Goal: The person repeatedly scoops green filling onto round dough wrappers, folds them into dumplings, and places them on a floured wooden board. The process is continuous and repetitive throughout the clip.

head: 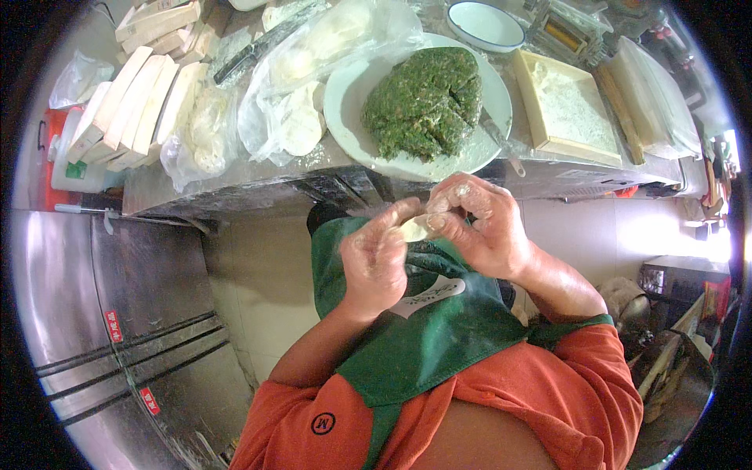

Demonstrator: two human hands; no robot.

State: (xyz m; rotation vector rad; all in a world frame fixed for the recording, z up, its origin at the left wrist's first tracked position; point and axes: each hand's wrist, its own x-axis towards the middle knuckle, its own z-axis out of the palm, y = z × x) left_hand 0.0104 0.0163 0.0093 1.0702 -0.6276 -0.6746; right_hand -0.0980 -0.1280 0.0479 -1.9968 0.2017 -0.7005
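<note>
In front of the green apron (435, 352), at the table's near edge, both hands hold one small piece of pale dough (416, 229), probably a dumpling. My left hand (376, 252) supports its left end with curled fingers. The thumb and fingers of my right hand (484, 226) pinch its right end, hiding part of it. Flour whitens the fingers of both hands. Just beyond them, a large white plate (346, 111) carries a mound of chopped green filling (423, 100). A flat metal spreader (494, 130) leans on the plate's right rim, its handle end towards me.
Right of the plate stands a shallow wooden box (578, 106) with white flour inside, beside a wooden stick (620, 111). Plastic-bagged dough (299, 117) and several wooden boxes (126, 100) lie left. A blue-rimmed white basin (484, 26) sits behind. Steel refrigerator doors (147, 282) flank the lower left.
</note>
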